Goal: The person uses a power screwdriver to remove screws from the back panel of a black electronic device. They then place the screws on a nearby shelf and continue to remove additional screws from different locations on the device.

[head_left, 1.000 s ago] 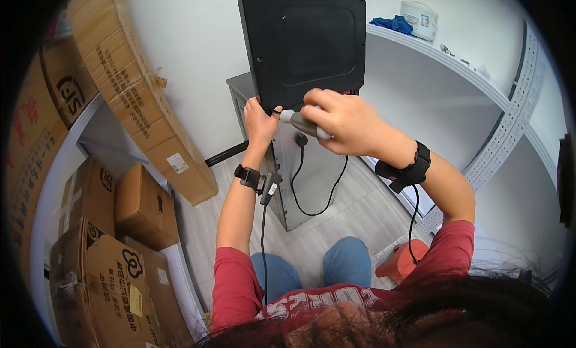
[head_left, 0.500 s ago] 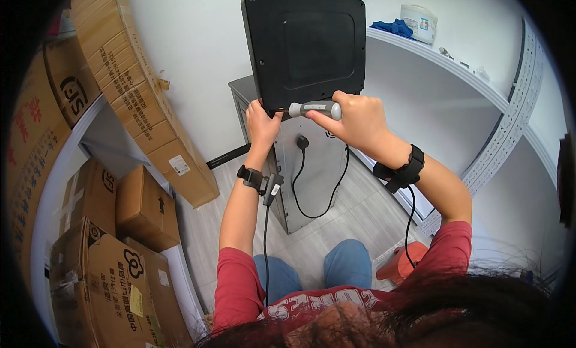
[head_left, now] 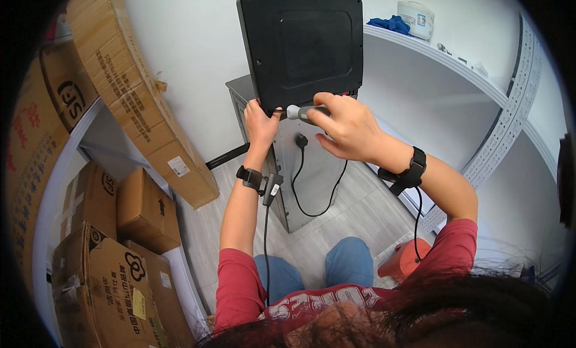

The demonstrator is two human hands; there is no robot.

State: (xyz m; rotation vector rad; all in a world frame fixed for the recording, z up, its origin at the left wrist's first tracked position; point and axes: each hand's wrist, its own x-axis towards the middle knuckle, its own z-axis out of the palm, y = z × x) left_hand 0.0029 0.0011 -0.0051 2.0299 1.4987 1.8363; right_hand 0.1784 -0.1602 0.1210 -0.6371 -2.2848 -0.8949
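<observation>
A black panel [head_left: 315, 48] with rounded corners and screws along its edge stands tilted on top of a grey metal cabinet [head_left: 312, 180]. My left hand [head_left: 261, 127] is closed at the panel's lower left corner, its thumb next to the tip end of a screwdriver [head_left: 293, 112]. That screwdriver has a grey handle and lies sideways along the panel's lower edge, pointing left. My right hand [head_left: 353, 129] has its fingers curled over the handle end, while the thumb hangs apart below it. Where the tip meets the corner is too small to make out.
A black plug with a cord [head_left: 302, 141] hangs on the cabinet's face. Tall cardboard [head_left: 144, 102] leans at the left beside shelved boxes [head_left: 147, 207]. White shelves [head_left: 444, 48] at the right bear a white round container [head_left: 416, 19]. A red bin [head_left: 403, 261] stands by my right knee.
My right hand has loosened its wrap, the thumb coming off the handle and dropping below it. The screwdriver has shifted slightly left. My left hand stays at the corner.
</observation>
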